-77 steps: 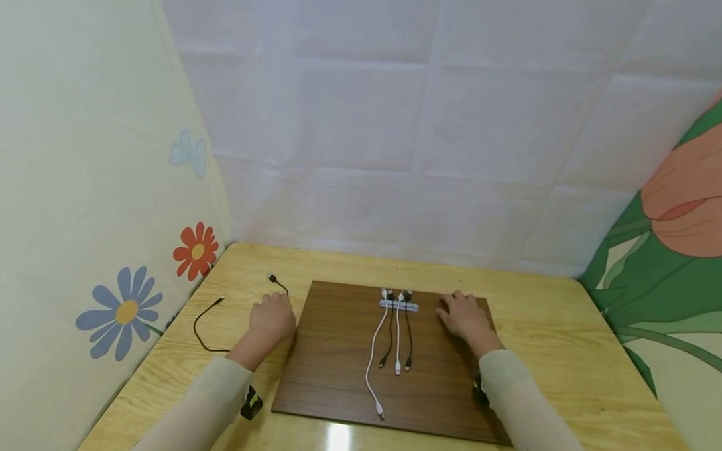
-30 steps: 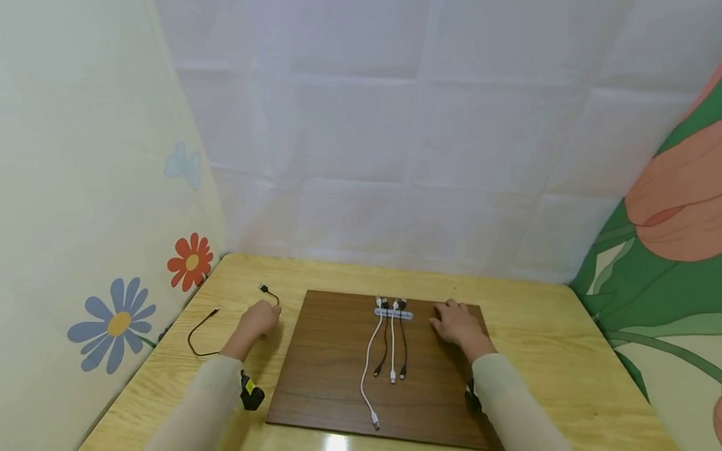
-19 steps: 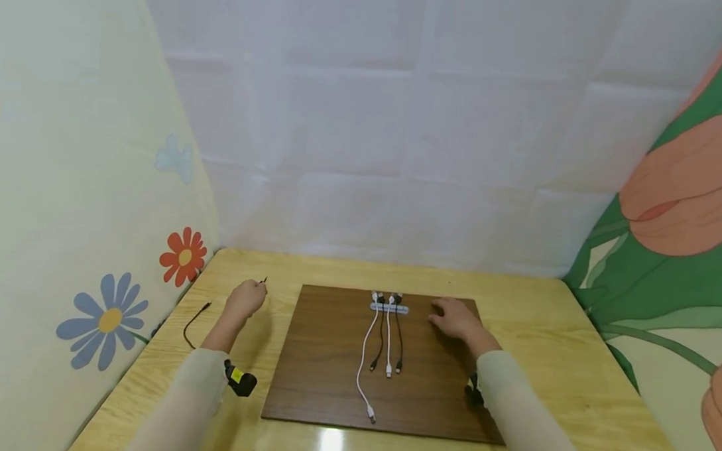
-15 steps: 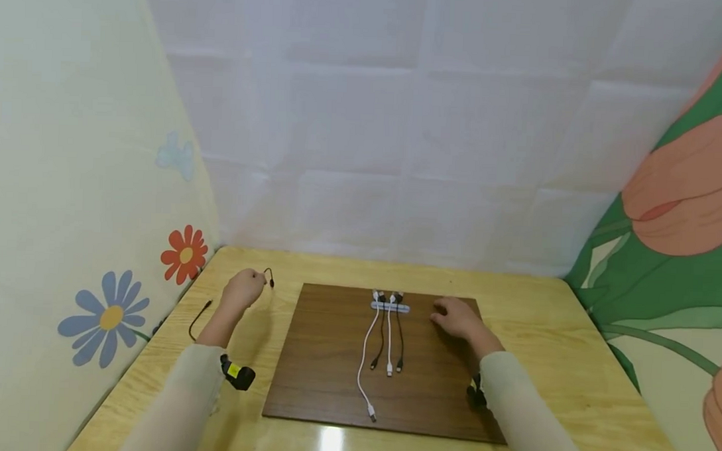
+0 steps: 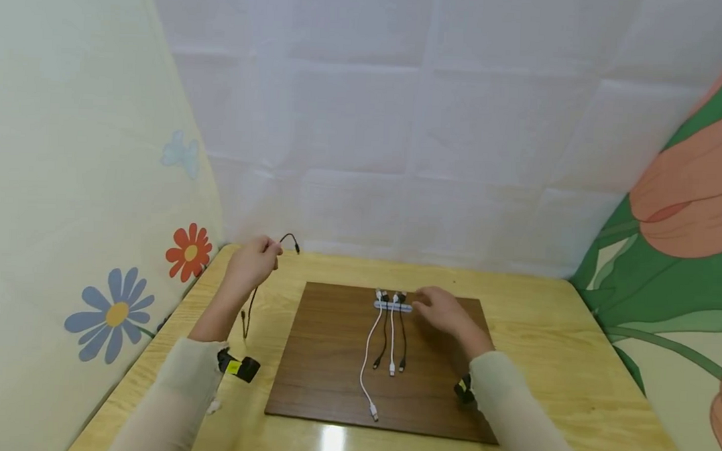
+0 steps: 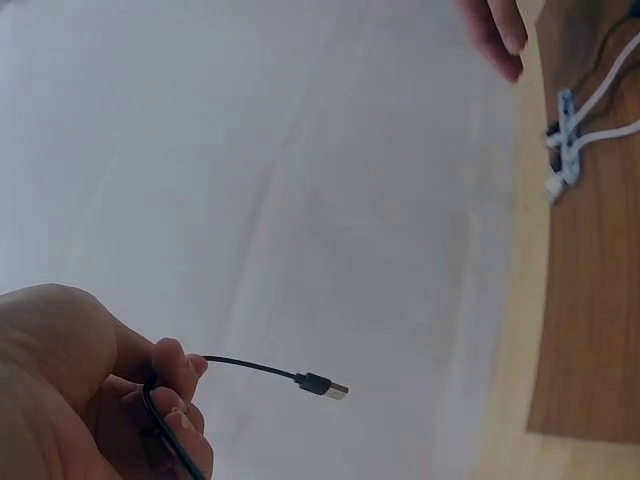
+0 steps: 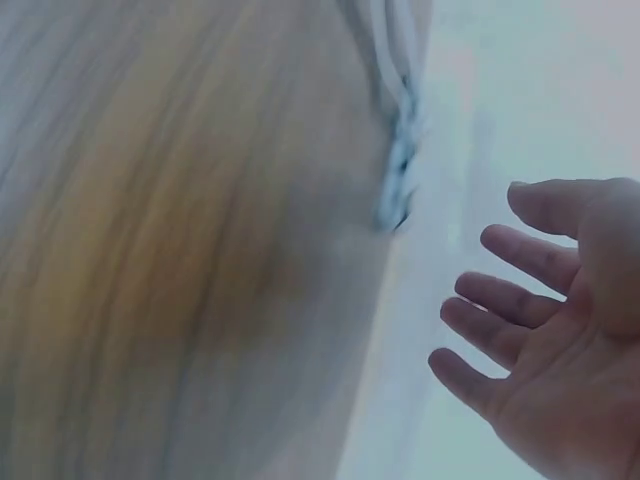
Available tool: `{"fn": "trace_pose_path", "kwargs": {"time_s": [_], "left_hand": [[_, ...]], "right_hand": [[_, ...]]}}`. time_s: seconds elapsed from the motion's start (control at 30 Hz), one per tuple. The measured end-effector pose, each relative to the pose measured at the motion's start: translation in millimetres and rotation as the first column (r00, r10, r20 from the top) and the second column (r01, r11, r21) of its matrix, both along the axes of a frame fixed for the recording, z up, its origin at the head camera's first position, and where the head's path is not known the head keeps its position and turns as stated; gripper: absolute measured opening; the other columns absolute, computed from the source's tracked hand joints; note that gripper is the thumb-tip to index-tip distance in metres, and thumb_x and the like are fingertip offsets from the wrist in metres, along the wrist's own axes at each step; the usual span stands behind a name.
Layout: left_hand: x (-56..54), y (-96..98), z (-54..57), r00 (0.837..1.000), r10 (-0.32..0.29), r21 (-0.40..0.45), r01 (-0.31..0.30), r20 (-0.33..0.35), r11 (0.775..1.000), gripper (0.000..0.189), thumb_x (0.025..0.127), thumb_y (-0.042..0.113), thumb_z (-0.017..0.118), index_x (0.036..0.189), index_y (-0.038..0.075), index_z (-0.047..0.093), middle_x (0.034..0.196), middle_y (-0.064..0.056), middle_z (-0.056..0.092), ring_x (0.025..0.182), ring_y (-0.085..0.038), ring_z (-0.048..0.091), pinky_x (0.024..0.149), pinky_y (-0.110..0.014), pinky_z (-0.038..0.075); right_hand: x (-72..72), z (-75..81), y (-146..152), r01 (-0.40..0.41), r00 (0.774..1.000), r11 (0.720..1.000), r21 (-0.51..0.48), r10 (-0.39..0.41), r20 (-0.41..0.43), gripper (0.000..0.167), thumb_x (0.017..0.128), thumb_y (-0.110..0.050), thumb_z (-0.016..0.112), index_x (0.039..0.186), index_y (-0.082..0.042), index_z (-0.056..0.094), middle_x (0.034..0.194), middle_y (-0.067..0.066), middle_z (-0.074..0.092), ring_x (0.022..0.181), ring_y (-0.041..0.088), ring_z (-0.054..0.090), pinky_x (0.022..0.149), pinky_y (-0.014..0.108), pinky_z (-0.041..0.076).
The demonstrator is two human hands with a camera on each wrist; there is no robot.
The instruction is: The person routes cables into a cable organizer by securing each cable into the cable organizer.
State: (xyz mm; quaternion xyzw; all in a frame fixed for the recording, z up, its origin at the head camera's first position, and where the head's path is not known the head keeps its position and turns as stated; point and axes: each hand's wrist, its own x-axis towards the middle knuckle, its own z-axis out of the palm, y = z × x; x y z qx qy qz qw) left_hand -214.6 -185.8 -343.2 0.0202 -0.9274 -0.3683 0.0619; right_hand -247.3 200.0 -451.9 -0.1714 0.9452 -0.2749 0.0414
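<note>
In the head view my left hand (image 5: 252, 265) is raised above the table's left side, pinching a black USB cable (image 6: 252, 366) between thumb and fingers. The cable's USB-A plug (image 6: 322, 386) sticks out past the fingertips; the other end hangs down below the hand. My right hand (image 5: 444, 311) hovers by the right end of a light blue cable holder (image 5: 392, 307), fingers relaxed and holding nothing. Two white cables (image 5: 366, 358) and two black cables (image 5: 405, 340) run through that holder, their loose ends toward me on the brown board.
The brown wooden board (image 5: 326, 357) lies on a yellow wood-grain table (image 5: 571, 365). A white sheet (image 5: 340, 152) hangs behind the table's back edge. Printed flower panels stand at left and right. A small camera (image 5: 239, 367) is strapped on each wrist.
My left hand has picked the black cable off the table and lifted it up and away from me, now moving rightward. My right hand has shifted left toward the cable holder.
</note>
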Motion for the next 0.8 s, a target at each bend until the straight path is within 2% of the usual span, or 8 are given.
{"fn": "trace_pose_path", "kwargs": {"time_s": [0.17, 0.33, 0.43, 0.5, 0.57, 0.63, 0.73, 0.8], "left_hand": [[9.2, 24.1, 24.9, 0.998, -0.026, 0.010, 0.026, -0.061, 1.000, 0.027, 0.109, 0.028, 0.044, 0.102, 0.008, 0.061, 0.083, -0.008, 0.063, 0.061, -0.023, 0.047, 0.058, -0.035, 0.040], [16.7, 47.7, 42.6, 0.988, -0.064, 0.035, 0.070, -0.142, 0.997, 0.025, 0.108, 0.027, 0.046, 0.099, 0.009, 0.061, 0.079, -0.005, 0.062, 0.062, -0.023, 0.048, 0.060, -0.035, 0.040], [22.8, 62.3, 50.4, 0.980, -0.092, 0.050, 0.102, -0.176, 0.994, 0.024, 0.108, 0.027, 0.047, 0.100, 0.009, 0.062, 0.078, -0.005, 0.062, 0.062, -0.023, 0.048, 0.059, -0.035, 0.040], [26.8, 72.7, 55.1, 0.974, -0.114, 0.054, 0.127, -0.197, 0.990, 0.024, 0.108, 0.027, 0.048, 0.101, 0.009, 0.063, 0.077, -0.004, 0.061, 0.061, -0.023, 0.047, 0.058, -0.035, 0.040], [30.0, 83.0, 59.9, 0.966, -0.136, 0.051, 0.151, -0.219, 0.987, 0.023, 0.108, 0.027, 0.049, 0.102, 0.010, 0.063, 0.077, -0.004, 0.061, 0.060, -0.022, 0.047, 0.058, -0.035, 0.040], [32.9, 93.4, 64.9, 0.956, -0.163, 0.046, 0.179, -0.244, 0.983, 0.023, 0.108, 0.027, 0.050, 0.102, 0.010, 0.063, 0.076, -0.003, 0.061, 0.059, -0.021, 0.047, 0.057, -0.034, 0.040], [37.9, 108.4, 73.1, 0.937, -0.209, 0.059, 0.234, -0.281, 0.970, 0.022, 0.108, 0.027, 0.050, 0.102, 0.010, 0.063, 0.077, -0.003, 0.061, 0.059, -0.020, 0.048, 0.055, -0.034, 0.040], [42.2, 117.8, 78.2, 0.923, -0.242, 0.078, 0.276, -0.299, 0.958, 0.022, 0.108, 0.026, 0.049, 0.102, 0.009, 0.063, 0.077, -0.003, 0.061, 0.059, -0.020, 0.048, 0.054, -0.033, 0.040]], "right_hand": [[3.5, 13.8, -19.1, -0.036, 0.999, 0.996, -0.083, 0.035, -0.007, 0.038, 0.105, -0.022, 0.055, 0.137, -0.001, 0.058, 0.140, 0.020, 0.058, 0.131, 0.041, 0.052, 0.109, 0.057, 0.040], [9.1, 30.8, -36.8, -0.054, 0.998, 0.984, -0.168, 0.050, -0.028, 0.039, 0.107, -0.029, 0.052, 0.139, -0.008, 0.059, 0.139, 0.013, 0.061, 0.127, 0.035, 0.057, 0.105, 0.053, 0.046], [13.9, 44.8, -49.6, -0.075, 0.996, 0.968, -0.240, 0.063, -0.057, 0.040, 0.108, -0.035, 0.048, 0.138, -0.012, 0.061, 0.135, 0.010, 0.065, 0.123, 0.031, 0.061, 0.102, 0.051, 0.049], [16.1, 56.3, -58.9, -0.104, 0.994, 0.940, -0.325, 0.092, -0.051, 0.044, 0.109, -0.041, 0.044, 0.138, -0.014, 0.062, 0.133, 0.008, 0.066, 0.122, 0.029, 0.062, 0.102, 0.049, 0.049], [16.5, 68.7, -67.7, -0.147, 0.989, 0.897, -0.418, 0.145, -0.036, 0.051, 0.109, -0.048, 0.039, 0.139, -0.013, 0.061, 0.132, 0.009, 0.067, 0.123, 0.028, 0.062, 0.105, 0.047, 0.048], [16.3, 83.3, -75.6, -0.177, 0.977, 0.826, -0.536, 0.211, 0.003, 0.057, 0.109, -0.050, 0.034, 0.142, -0.010, 0.057, 0.133, 0.012, 0.066, 0.125, 0.027, 0.061, 0.107, 0.045, 0.047], [14.8, 106.1, -83.4, -0.185, 0.951, 0.682, -0.707, 0.305, 0.045, 0.062, 0.110, -0.051, 0.029, 0.147, -0.006, 0.050, 0.134, 0.014, 0.065, 0.125, 0.025, 0.061, 0.110, 0.042, 0.045], [14.5, 121.3, -85.5, -0.143, 0.939, 0.559, -0.817, 0.336, 0.066, 0.062, 0.110, -0.049, 0.029, 0.148, -0.003, 0.047, 0.129, 0.012, 0.067, 0.121, 0.022, 0.064, 0.109, 0.039, 0.046]]}}
